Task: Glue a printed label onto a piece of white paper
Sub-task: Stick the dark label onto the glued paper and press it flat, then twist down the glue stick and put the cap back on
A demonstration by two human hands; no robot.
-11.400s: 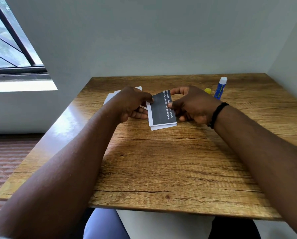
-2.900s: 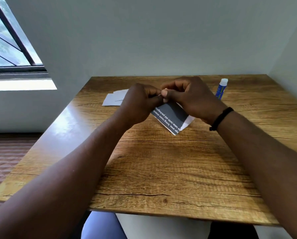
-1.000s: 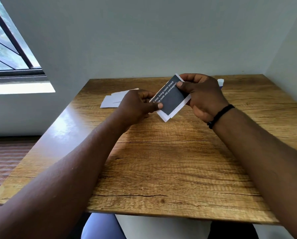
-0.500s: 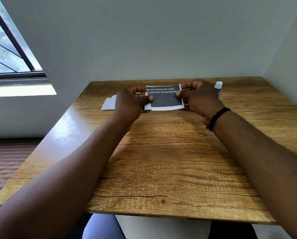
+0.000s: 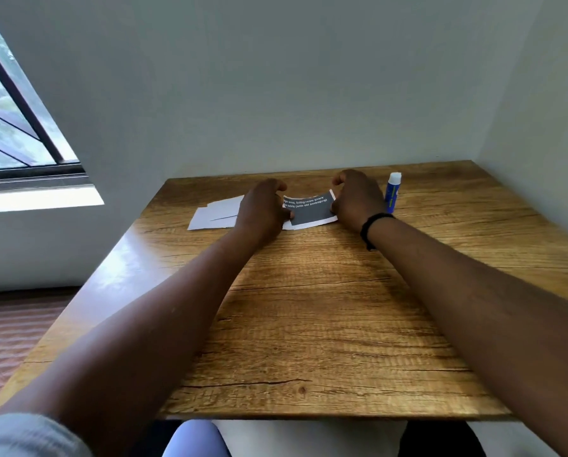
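The dark grey printed label (image 5: 309, 209) with white text lies on a piece of white paper (image 5: 312, 223), whose border shows along the near and right edges. The paper sits low on the wooden table (image 5: 309, 324) at the far middle, slightly curved. My left hand (image 5: 262, 209) holds its left end, thumb on the sheet and fingers curled over the far edge. At the right end, my right hand (image 5: 355, 199) grips the sheet the same way; it wears a black wristband.
A blue glue stick (image 5: 393, 192) with a white cap stands upright just right of my right hand. Loose white paper pieces (image 5: 216, 212) lie left of my left hand. Walls close off the table's far and right sides; a window is at the left.
Both hands turned the labelled paper level, text facing me, and lowered it from mid-air down to the table top. The view tilted upward slightly.
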